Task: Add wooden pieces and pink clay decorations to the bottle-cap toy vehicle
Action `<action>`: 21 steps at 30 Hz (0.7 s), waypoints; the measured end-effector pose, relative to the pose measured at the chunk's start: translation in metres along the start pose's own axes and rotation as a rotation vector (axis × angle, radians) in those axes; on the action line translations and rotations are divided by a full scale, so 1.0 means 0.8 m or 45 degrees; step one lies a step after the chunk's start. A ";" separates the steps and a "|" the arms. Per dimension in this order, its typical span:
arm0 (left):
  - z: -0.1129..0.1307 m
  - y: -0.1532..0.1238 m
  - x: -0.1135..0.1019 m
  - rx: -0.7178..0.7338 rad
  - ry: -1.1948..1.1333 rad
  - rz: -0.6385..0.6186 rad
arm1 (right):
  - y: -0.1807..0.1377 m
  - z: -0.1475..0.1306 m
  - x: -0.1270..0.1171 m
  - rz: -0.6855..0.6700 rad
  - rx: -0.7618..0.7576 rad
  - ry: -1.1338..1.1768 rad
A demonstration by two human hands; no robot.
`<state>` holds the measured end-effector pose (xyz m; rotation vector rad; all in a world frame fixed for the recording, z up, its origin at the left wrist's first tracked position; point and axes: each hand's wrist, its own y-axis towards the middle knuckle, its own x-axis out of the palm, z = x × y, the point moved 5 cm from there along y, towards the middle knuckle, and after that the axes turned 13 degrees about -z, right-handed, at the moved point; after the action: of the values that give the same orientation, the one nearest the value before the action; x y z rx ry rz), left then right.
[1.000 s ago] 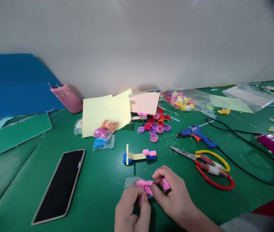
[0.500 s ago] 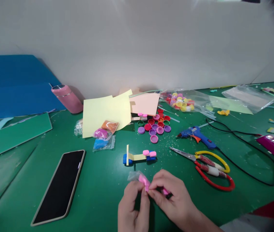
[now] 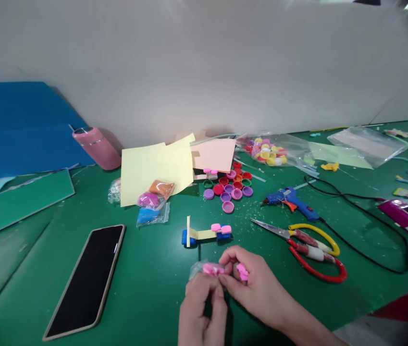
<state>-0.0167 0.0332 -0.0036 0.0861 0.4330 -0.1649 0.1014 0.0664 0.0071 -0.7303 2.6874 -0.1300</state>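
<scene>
Both hands meet low in the middle of the green table. My left hand pinches a small clear bag of pink clay. My right hand is closed, its thumb and forefinger pulling at the pink clay at the bag's mouth, with a separate pink clay lump tucked in its fingers. Just beyond the hands lies a small model made of blue caps, a yellow strip and pink caps.
A black phone lies to the left. Red and yellow scissors and a blue glue gun with a black cord lie to the right. Loose bottle caps, clay bags, yellow paper and a pink bottle sit further back.
The right hand's fingers drew apart from the bag, came back to it, then lifted slightly, pinching off pink clay. The left hand kept its hold on the bag.
</scene>
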 end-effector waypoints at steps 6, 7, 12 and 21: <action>-0.008 0.004 -0.018 -0.171 -0.129 0.106 | -0.006 -0.002 -0.009 0.044 -0.048 0.101; -0.006 0.004 -0.017 -0.140 -0.094 0.092 | -0.006 -0.003 -0.009 0.061 -0.060 0.044; 0.008 0.003 -0.008 0.150 0.196 0.029 | 0.000 -0.011 -0.003 0.059 -0.172 -0.188; 0.020 -0.007 0.001 0.325 0.417 0.051 | 0.015 -0.003 0.004 -0.131 0.005 -0.018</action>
<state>-0.0102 0.0260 0.0100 0.3757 0.7353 -0.1660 0.0925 0.0752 0.0060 -0.8653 2.6354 -0.1556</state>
